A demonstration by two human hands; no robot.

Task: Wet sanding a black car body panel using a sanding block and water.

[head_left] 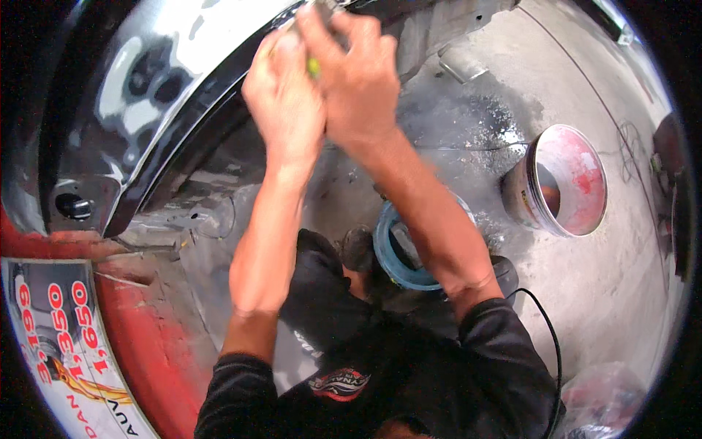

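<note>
Both my arms stretch forward to the edge of a glossy black car body panel (172, 121). My left hand (284, 102) is closed, its thumb and fingers pressed together at the panel's edge. Close against it, my right hand (360, 84) is also closed, with fingers bent toward the same spot. A small yellow-green piece (314, 68) shows between the two hands. What the fingers grip is mostly hidden and slightly blurred. The panel has a round opening (73, 207) low on its left side.
Between my legs stands a blue bucket (382, 252) with a grey object in it. A pale, red-stained bucket (532, 189) stands right on the wet concrete floor (585, 271). A flat grey piece (462, 66) lies farther off. A black cable (554, 329) hangs beside me; a poster (55, 322) is left.
</note>
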